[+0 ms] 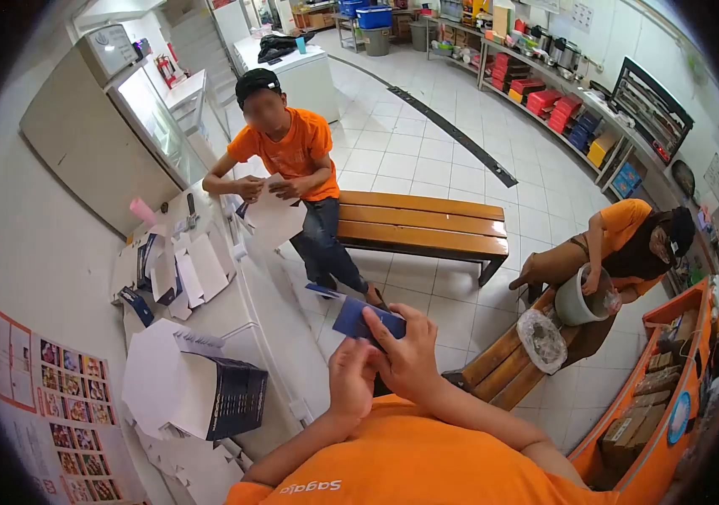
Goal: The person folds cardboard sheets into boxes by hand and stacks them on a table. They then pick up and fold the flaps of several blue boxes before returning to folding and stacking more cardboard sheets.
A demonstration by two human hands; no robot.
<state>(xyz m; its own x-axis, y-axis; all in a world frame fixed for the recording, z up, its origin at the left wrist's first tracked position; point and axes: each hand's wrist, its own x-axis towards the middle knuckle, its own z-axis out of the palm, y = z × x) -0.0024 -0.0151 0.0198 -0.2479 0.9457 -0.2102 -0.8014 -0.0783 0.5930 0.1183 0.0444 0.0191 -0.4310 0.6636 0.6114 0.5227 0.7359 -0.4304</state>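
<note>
My left hand (349, 380) and my right hand (412, 358) are together in front of my chest, both on a dark blue flat carton (358, 317). The right fingers clamp its near edge; the left fingers press it from below. To my left, a stack of dark blue-and-white folded cartons (225, 396) lies on the white counter (271, 307). Across from me a person in an orange shirt (288, 151) holds a white carton sheet (274, 215) in both hands.
A wooden bench (418, 223) stands on the tiled floor ahead. On a second bench (498, 370) at the right another person sits with a white bucket (578, 299) beside a clear bag (542, 339). More loose carton flats (187, 269) cover the counter. Orange shelving (671, 396) stands at the right.
</note>
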